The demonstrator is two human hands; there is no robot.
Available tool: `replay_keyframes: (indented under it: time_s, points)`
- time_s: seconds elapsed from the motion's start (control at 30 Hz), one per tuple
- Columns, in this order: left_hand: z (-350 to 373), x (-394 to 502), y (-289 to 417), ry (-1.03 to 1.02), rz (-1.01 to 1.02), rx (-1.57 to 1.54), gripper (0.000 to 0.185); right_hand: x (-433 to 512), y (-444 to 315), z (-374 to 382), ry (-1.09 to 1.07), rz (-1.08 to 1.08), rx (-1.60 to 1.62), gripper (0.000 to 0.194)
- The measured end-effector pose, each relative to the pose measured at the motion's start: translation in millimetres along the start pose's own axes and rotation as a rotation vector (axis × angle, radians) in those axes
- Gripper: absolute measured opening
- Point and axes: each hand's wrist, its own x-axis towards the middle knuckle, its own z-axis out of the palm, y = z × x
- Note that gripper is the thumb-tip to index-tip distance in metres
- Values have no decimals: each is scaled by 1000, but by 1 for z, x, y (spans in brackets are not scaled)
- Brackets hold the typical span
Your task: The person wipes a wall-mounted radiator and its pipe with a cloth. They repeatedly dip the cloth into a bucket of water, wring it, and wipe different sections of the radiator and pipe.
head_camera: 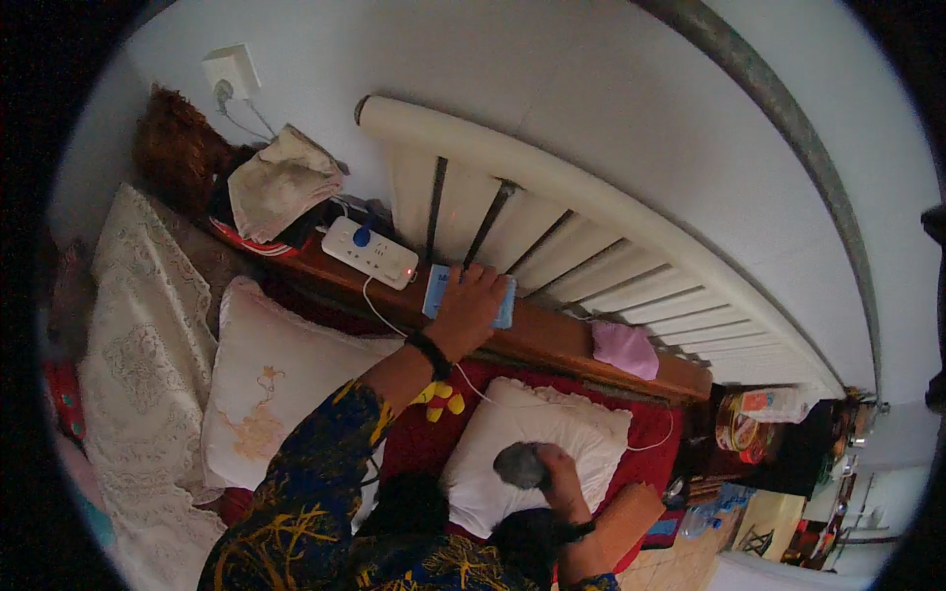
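Observation:
My left hand reaches up to the brown wooden headboard ledge. Its fingers are closed over a light blue, flat packet that bears writing. Lower down and to the right, my right hand grips a grey rounded object, perhaps a bunched cloth; its exact kind is unclear. That hand is above a small white pillow with a ruffled edge. On the ledge left of the packet lies a white power strip with a blue plug in it. A pink cloth rests farther right along the ledge.
A cream radiator stands behind the ledge. Folded beige cloth is piled at the left end. A white cable crosses the red bedding. A larger embroidered pillow lies left; tins stand at right.

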Motion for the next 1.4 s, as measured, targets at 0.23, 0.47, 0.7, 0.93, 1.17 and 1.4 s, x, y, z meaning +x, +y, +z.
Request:
replay_keyframes:
  time_s: [0.23, 0.47, 0.7, 0.93, 1.17, 1.4]
  points:
    - [-108, -125, 14, 198, -246, -266, 86, 87, -52, 62, -61, -534, 217, 40]
    - [-103, -227, -8, 182, -644, -406, 87, 207, -33, 241, 174, -1305, -1247, 41]
    - [-90, -225, -15, 123, -578, -294, 87, 203, -59, 169, 77, -1076, -1590, 45]
    - [-81, -217, -19, 130, -567, -253, 87, 223, -24, 174, 260, -1330, -1351, 52]
    - [-84, -211, -10, 107, -557, -346, 86, 231, -37, 231, -171, -1303, -1546, 50]
    - [-87, -208, -7, 25, -591, -328, 86, 211, -47, 197, 159, -1270, -1545, 47]
